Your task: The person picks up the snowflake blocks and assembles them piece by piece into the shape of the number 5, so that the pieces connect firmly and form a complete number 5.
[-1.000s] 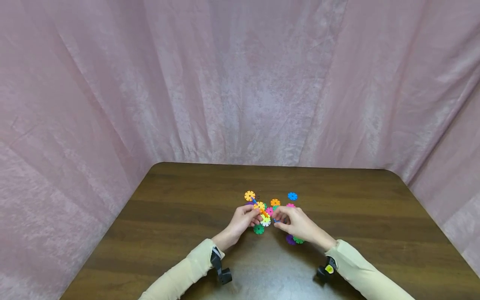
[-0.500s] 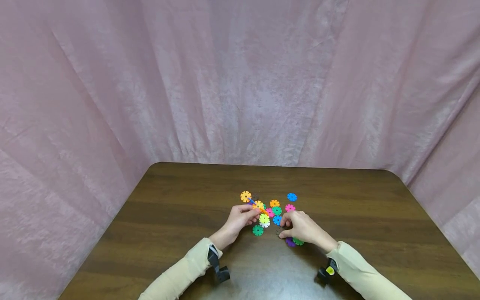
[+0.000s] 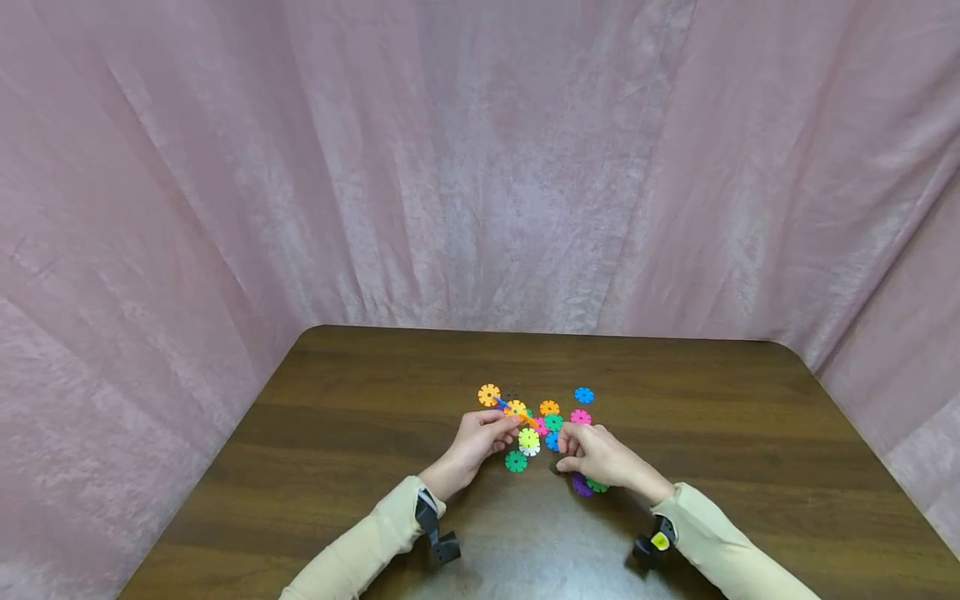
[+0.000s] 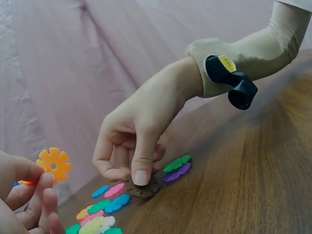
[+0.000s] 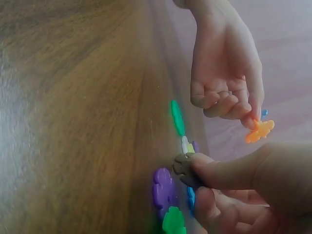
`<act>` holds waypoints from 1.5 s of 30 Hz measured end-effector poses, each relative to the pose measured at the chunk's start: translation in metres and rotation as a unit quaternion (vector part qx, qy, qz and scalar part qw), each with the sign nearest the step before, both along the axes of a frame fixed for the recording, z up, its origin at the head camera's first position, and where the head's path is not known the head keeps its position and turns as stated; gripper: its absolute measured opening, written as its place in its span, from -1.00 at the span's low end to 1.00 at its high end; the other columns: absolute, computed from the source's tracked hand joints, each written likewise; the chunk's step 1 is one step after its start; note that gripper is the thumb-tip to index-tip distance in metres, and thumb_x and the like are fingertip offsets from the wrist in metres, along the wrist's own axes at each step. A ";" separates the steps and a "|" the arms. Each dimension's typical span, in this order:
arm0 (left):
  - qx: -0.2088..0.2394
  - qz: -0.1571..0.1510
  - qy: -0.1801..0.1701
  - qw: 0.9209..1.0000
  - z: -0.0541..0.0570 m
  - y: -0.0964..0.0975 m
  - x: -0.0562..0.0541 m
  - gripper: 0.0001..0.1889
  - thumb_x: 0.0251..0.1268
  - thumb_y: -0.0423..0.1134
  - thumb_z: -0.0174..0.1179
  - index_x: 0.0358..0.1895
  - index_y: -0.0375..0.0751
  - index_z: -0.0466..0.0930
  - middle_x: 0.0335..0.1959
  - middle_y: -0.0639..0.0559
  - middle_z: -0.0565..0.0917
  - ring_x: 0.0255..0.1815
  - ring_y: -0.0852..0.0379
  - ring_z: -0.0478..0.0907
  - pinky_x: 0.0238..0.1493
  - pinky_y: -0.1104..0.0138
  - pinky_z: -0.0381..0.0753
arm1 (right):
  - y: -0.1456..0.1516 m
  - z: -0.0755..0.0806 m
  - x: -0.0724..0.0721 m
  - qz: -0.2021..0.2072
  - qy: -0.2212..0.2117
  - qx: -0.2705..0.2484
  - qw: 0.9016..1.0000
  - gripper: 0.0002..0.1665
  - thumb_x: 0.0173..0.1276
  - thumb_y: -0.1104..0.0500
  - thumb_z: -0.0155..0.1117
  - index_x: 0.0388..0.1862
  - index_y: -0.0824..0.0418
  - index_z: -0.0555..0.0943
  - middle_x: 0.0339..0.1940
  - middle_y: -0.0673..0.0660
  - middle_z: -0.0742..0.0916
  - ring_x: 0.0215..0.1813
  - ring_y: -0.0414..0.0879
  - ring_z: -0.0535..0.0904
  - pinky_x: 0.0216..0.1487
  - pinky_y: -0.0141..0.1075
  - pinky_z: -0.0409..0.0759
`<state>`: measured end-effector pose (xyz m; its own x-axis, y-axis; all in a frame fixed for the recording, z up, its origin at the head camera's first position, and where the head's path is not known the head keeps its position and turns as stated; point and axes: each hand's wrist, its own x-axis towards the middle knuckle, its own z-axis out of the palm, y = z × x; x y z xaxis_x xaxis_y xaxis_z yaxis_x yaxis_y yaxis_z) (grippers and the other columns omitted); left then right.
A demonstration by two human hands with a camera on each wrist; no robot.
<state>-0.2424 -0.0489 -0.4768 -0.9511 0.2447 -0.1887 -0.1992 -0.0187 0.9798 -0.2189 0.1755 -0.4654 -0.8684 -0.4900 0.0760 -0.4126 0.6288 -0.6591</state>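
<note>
In the head view my left hand (image 3: 474,448) pinches a joined chain of notched plastic discs: a yellow-orange disc (image 3: 489,395), a blue one seen edge-on (image 3: 502,403), another yellow one (image 3: 516,410) and an orange one (image 3: 529,419). Its fingers cover part of the chain. To the right, my right hand (image 3: 596,454) pinches a brown notched disc (image 5: 183,168) between thumb and fingers. The left wrist view has this brown disc (image 4: 143,188) tilted low over the table, partly behind the thumb. A blue disc (image 3: 553,441) lies just beyond the right fingertips.
Loose discs lie between and around the hands on the wooden table (image 3: 360,417): a yellow-green one (image 3: 528,437), a green one (image 3: 516,462), a pink one (image 3: 581,417) and several others. A purple disc (image 3: 582,485) lies by the right hand. A pink curtain (image 3: 480,167) hangs behind.
My right hand has shifted right and nearer from over the blue disc, and now pinches the brown disc. My left hand has drifted slightly left with the chain.
</note>
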 end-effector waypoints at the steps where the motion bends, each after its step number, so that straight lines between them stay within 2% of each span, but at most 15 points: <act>1: 0.003 0.002 -0.001 1.000 0.001 0.000 0.000 -0.68 0.28 -0.18 0.26 -0.13 -0.45 0.66 -0.53 0.13 0.65 -0.51 0.26 0.50 -0.34 0.45 0.52 | 0.000 0.000 0.000 0.000 -0.003 -0.010 1.000 -0.78 0.19 0.28 0.41 -0.41 0.23 0.48 -0.58 -0.03 0.63 -0.52 -0.33 0.48 -0.45 -0.45 0.47; 5: 0.011 0.005 -0.006 1.000 0.003 0.001 0.001 -0.64 0.30 -0.18 0.25 -0.08 -0.48 0.64 -0.53 0.14 0.65 -0.50 0.28 0.50 -0.34 0.46 0.51 | -0.002 0.003 0.000 -0.009 -0.015 -0.049 0.999 -0.88 0.28 0.33 0.30 -0.30 0.29 0.51 -0.52 0.08 0.68 -0.55 -0.20 0.56 -0.51 -0.43 0.54; 9: 0.022 0.003 -0.015 1.000 0.003 0.001 0.001 -0.60 0.31 -0.19 0.23 -0.03 -0.54 0.59 -0.55 0.19 0.63 -0.51 0.32 0.49 -0.36 0.47 0.49 | -0.005 0.005 0.001 -0.021 -0.006 -0.072 0.997 -0.93 0.32 0.37 0.23 -0.25 0.30 0.52 -0.49 0.14 0.70 -0.56 -0.08 0.59 -0.56 -0.39 0.56; 13: 0.031 -0.001 -0.025 0.999 0.003 0.001 0.001 -0.60 0.33 -0.23 0.21 0.01 -0.58 0.56 -0.53 0.19 0.63 -0.51 0.33 0.48 -0.35 0.48 0.50 | -0.008 0.005 0.001 -0.043 -0.010 -0.111 0.993 -0.93 0.34 0.36 0.21 -0.21 0.31 0.53 -0.42 0.17 0.69 -0.52 -0.01 0.62 -0.51 -0.28 0.64; 20: 0.032 -0.004 -0.033 0.999 0.016 0.001 0.011 -0.68 0.33 -0.27 0.19 -0.06 -0.54 0.60 -0.52 0.14 0.64 -0.49 0.30 0.50 -0.30 0.45 0.54 | -0.010 0.004 -0.001 -0.067 -0.042 -0.202 0.976 -0.87 0.38 0.34 0.19 -0.13 0.37 0.52 -0.33 0.30 0.66 -0.49 -0.12 0.62 -0.41 -0.23 0.68; 23: 0.037 0.000 -0.032 0.999 0.010 0.002 0.009 -0.68 0.32 -0.24 0.21 -0.07 -0.51 0.62 -0.52 0.16 0.64 -0.50 0.30 0.50 -0.33 0.46 0.52 | -0.011 0.006 -0.001 -0.065 -0.060 -0.227 0.970 -0.84 0.38 0.35 0.19 -0.11 0.40 0.50 -0.31 0.34 0.66 -0.47 -0.10 0.63 -0.38 -0.18 0.69; 27: 0.043 0.006 -0.030 0.999 0.002 0.003 0.005 -0.69 0.30 -0.24 0.23 -0.09 -0.49 0.62 -0.53 0.16 0.63 -0.51 0.32 0.49 -0.37 0.48 0.50 | -0.012 0.008 -0.001 -0.070 -0.066 -0.238 0.966 -0.83 0.37 0.35 0.20 -0.10 0.41 0.50 -0.31 0.35 0.66 -0.47 -0.07 0.64 -0.38 -0.20 0.69; 31: 0.046 0.008 -0.029 0.999 0.002 0.004 0.006 -0.68 0.30 -0.23 0.24 -0.08 -0.49 0.62 -0.53 0.17 0.63 -0.51 0.33 0.49 -0.37 0.49 0.49 | -0.014 0.009 -0.001 -0.085 -0.066 -0.248 0.963 -0.81 0.36 0.34 0.21 -0.10 0.42 0.50 -0.31 0.35 0.66 -0.47 -0.11 0.64 -0.39 -0.26 0.69; 37: 0.051 0.009 -0.027 0.998 0.003 0.005 0.007 -0.64 0.29 -0.22 0.24 -0.05 -0.51 0.60 -0.52 0.18 0.62 -0.50 0.33 0.47 -0.37 0.49 0.47 | -0.015 0.009 -0.002 -0.095 -0.074 -0.254 0.960 -0.80 0.36 0.34 0.21 -0.09 0.43 0.49 -0.29 0.36 0.66 -0.44 -0.08 0.67 -0.32 -0.08 0.70; 41: 0.054 0.012 -0.027 0.998 0.001 0.005 0.005 -0.68 0.28 -0.22 0.25 -0.08 -0.46 0.63 -0.51 0.17 0.62 -0.50 0.33 0.47 -0.38 0.49 0.46 | -0.015 0.009 -0.002 -0.094 -0.071 -0.249 0.961 -0.80 0.35 0.35 0.21 -0.09 0.42 0.49 -0.30 0.35 0.66 -0.43 -0.03 0.67 -0.32 -0.05 0.69; 45: 0.054 0.012 -0.027 0.998 -0.003 0.006 0.005 -0.73 0.28 -0.24 0.24 -0.13 -0.43 0.64 -0.52 0.17 0.62 -0.50 0.32 0.48 -0.37 0.49 0.48 | -0.017 0.009 -0.001 -0.092 -0.074 -0.248 0.962 -0.80 0.35 0.35 0.22 -0.10 0.41 0.50 -0.30 0.34 0.66 -0.45 -0.07 0.66 -0.33 -0.09 0.70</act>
<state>-0.2374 -0.0432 -0.4797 -0.9462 0.2430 -0.2136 -0.2498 -0.1292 0.9596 -0.2199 0.1590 -0.4568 -0.9565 -0.2618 0.1289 -0.2022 0.2762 -0.9396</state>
